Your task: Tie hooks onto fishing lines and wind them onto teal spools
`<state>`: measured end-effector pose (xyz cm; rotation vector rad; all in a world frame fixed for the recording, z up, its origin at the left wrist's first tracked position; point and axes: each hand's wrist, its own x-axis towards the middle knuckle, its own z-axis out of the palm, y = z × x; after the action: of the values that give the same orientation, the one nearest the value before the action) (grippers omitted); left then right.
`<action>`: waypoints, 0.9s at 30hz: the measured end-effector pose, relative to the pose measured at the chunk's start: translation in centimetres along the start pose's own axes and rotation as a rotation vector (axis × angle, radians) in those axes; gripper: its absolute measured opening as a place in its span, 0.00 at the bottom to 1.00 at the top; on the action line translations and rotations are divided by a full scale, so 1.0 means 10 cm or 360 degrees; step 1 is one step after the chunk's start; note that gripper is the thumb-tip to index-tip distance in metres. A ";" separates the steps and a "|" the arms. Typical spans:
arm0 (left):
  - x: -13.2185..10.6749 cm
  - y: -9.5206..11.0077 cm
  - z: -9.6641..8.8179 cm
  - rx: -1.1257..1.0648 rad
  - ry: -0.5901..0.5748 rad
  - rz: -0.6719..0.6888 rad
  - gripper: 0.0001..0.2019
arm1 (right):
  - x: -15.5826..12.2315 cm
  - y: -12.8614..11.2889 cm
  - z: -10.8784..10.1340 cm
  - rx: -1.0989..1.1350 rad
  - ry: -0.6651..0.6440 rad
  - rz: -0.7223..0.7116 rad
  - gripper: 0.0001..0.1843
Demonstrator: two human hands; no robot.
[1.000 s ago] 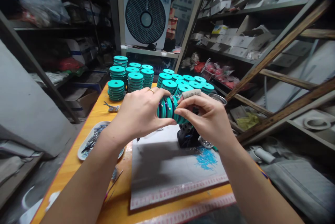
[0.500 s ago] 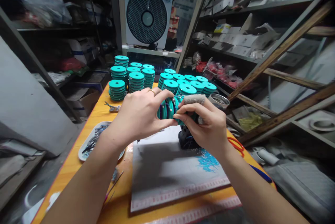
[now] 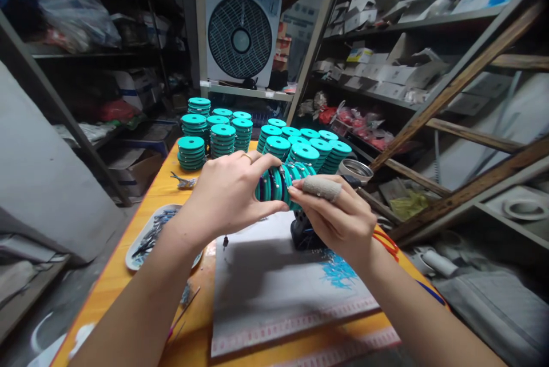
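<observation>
A stack of teal foam line winders (image 3: 278,185), dark line around some and small white-headed pins along the edges, lies sideways in my left hand (image 3: 229,192). Its fingers and thumb wrap the near end. At the stack's side, my right hand (image 3: 338,212) is closed in a pinch, fingertips against the winders' edges; whatever is between them is too small to make out. A grey cloth finger cover (image 3: 321,188) sits on one right finger. Below, partly hidden by the right hand, stands a black device (image 3: 305,234) on the white board (image 3: 257,287).
More upright teal winder stacks (image 3: 223,134) fill the table's far side. A white tray (image 3: 132,257) of dark small parts stands left. On the board lies a pile of blue slivers (image 3: 338,274). Orange-handled scissors (image 3: 389,245) and a metal-rimmed cup (image 3: 355,170) are right.
My right index finger, with its grey cover, has lowered towards the thumb, and the right hand has tilted. The left hand keeps its hold; the view has shifted slightly.
</observation>
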<state>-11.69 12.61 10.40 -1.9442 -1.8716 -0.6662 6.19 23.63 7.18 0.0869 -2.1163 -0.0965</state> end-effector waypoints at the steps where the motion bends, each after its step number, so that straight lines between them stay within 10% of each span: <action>1: 0.00 0.00 0.00 -0.0001 -0.0001 0.0000 0.26 | 0.01 0.00 0.00 -0.0008 -0.0021 -0.0010 0.27; 8: 0.00 0.02 0.02 -0.0009 0.0007 -0.0014 0.25 | -0.06 -0.03 -0.05 -0.0238 -0.0232 -0.0211 0.33; 15: -0.05 -0.11 -0.20 -0.0529 0.0066 0.0092 0.20 | -0.17 -0.13 -0.06 -0.0478 -0.0535 0.0110 0.32; 27: -0.29 -0.46 -0.49 -0.0940 -0.0191 -0.0331 0.19 | 0.49 0.15 0.05 -0.0192 -0.0840 0.0550 0.27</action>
<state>-16.76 7.75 12.46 -2.1771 -2.1427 -1.3160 3.13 24.69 11.24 -0.4178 -2.6092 -0.0421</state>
